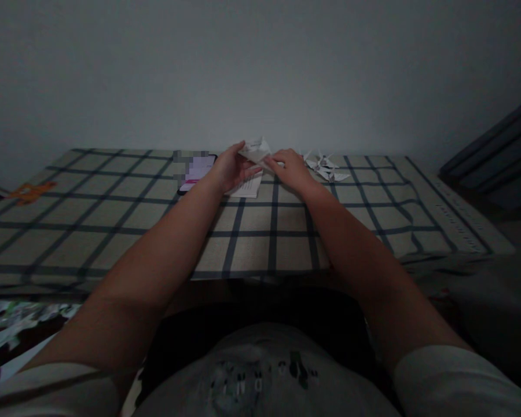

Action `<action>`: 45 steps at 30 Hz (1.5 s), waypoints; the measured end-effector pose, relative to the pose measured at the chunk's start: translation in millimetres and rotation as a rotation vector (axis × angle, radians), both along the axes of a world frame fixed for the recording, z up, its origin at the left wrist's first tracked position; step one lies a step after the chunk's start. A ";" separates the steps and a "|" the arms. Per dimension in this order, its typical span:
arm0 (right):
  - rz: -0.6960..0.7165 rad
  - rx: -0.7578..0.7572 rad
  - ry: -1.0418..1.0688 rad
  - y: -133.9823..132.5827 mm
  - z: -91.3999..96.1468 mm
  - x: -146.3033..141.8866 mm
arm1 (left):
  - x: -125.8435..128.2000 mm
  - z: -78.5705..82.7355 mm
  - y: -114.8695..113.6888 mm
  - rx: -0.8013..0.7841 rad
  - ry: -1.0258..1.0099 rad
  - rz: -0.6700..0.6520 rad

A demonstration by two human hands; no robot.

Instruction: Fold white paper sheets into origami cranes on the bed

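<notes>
A partly folded piece of white printed paper (256,149) is held up between my two hands, over the far side of the table. My left hand (231,167) grips its left side, thumb on top and the other fingers curled below. My right hand (290,168) pinches the paper's lower right corner between thumb and fingers. Beneath my left hand lies a small stack of printed paper sheets (248,186), partly covered by the hand. Several folded paper cranes (327,168) sit just right of my right hand.
A phone (196,172) with a lit screen lies left of my left hand. The table has a checked tablecloth (252,231). An orange item (32,192) rests near the table's left edge. Behind the table rises a plain wall (260,69); dark striped fabric (499,156) is at the right.
</notes>
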State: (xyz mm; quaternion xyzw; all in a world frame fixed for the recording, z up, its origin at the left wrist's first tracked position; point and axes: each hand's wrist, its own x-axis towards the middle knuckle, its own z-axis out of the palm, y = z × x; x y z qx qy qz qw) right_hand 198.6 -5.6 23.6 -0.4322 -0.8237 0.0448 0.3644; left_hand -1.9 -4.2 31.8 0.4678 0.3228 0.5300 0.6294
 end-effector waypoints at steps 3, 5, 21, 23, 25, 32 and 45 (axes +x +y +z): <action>-0.023 -0.097 0.100 3.0 1.4 -1.9 | 2.7 -0.3 -4.5 0.066 0.079 0.008; -0.023 -0.179 0.179 1.2 4.0 -3.2 | 6.2 -3.6 -5.7 0.125 0.137 0.060; 0.074 -0.365 0.600 3.5 2.9 -12.1 | 12.4 -16.9 -13.7 0.117 0.152 0.230; 0.077 -0.378 0.699 4.1 2.2 -14.7 | 10.2 -15.0 -16.7 0.113 0.144 0.212; 0.074 -0.447 0.790 2.5 2.7 -16.7 | 6.9 -13.3 -19.2 0.116 0.148 0.199; 0.130 -0.580 0.824 -9.7 9.4 -17.8 | 1.3 -13.5 -22.6 0.104 0.145 0.178; 0.155 -0.532 0.799 -7.9 6.0 -17.6 | -2.6 -19.4 -15.1 0.079 0.194 0.165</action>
